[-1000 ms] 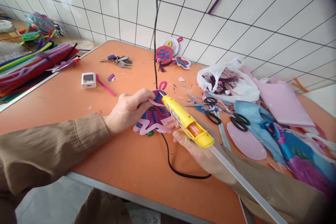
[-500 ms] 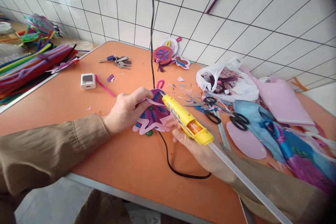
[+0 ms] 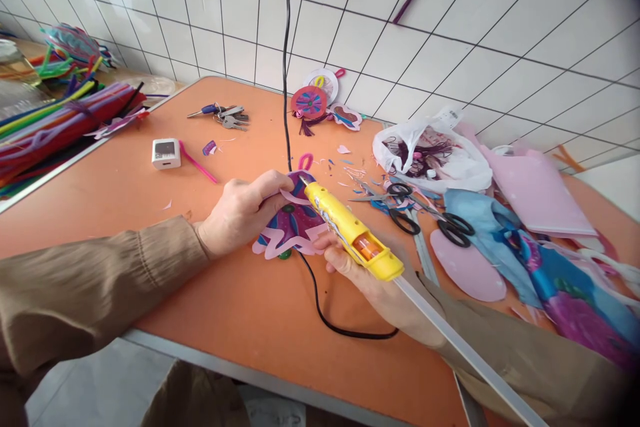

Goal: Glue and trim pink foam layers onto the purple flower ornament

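- Burn risk is what I'd watch: the metal nozzle (image 3: 303, 181) of the yellow hot glue gun (image 3: 345, 220) points at the top of the purple flower-patterned ornament (image 3: 290, 219), just beside the left hand's (image 3: 240, 210) fingertips. A small slip or extra glue could catch them, imo.
- Can't tell if the tip actually touches the fabric. Too much squeeze might make the glue ooze past the pink scalloped edge.
- The black cord (image 3: 320, 300) passes behind the ornament and loops toward the right wrist, so a snag could tug the aim off. The long glue stick (image 3: 460, 340) jutting out the back might get bumped by the sleeve too.
- Left hand: thumb and forefinger pinched nearly together on the ornament's pink edge, forearm coming in low from the left.
- Right hand (image 3: 360, 280): curled around the gun from below, thumb toward us; trigger finger's hidden.
- Ornament's mid-table, between both hands, pink loop (image 3: 305, 161) at the far end.
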`<state>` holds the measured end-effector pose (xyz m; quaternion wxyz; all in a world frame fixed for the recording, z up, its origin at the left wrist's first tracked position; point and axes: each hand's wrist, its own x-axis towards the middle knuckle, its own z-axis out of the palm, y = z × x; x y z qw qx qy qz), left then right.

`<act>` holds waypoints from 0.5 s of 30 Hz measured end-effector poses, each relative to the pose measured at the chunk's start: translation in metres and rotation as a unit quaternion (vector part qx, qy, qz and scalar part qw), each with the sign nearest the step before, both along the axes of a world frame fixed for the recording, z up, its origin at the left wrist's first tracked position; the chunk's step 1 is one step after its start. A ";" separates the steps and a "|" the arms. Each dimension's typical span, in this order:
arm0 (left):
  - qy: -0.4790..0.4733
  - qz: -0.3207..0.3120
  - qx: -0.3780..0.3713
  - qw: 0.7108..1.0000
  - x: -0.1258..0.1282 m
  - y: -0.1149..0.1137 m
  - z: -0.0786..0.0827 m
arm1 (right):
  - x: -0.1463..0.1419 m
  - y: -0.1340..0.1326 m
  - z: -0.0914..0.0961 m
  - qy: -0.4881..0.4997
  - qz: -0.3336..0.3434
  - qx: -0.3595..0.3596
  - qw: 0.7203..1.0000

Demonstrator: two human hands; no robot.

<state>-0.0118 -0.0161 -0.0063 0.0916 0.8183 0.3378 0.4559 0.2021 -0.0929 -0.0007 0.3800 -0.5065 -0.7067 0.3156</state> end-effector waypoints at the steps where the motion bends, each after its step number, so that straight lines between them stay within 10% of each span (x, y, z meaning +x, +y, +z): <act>1: 0.001 -0.002 0.001 1.000 0.000 0.000 0.000 | -0.001 0.000 0.002 0.011 0.012 -0.017 1.000; 15: -0.010 -0.005 0.027 1.000 0.000 0.001 -0.003 | -0.002 0.000 0.006 0.002 0.004 -0.037 0.999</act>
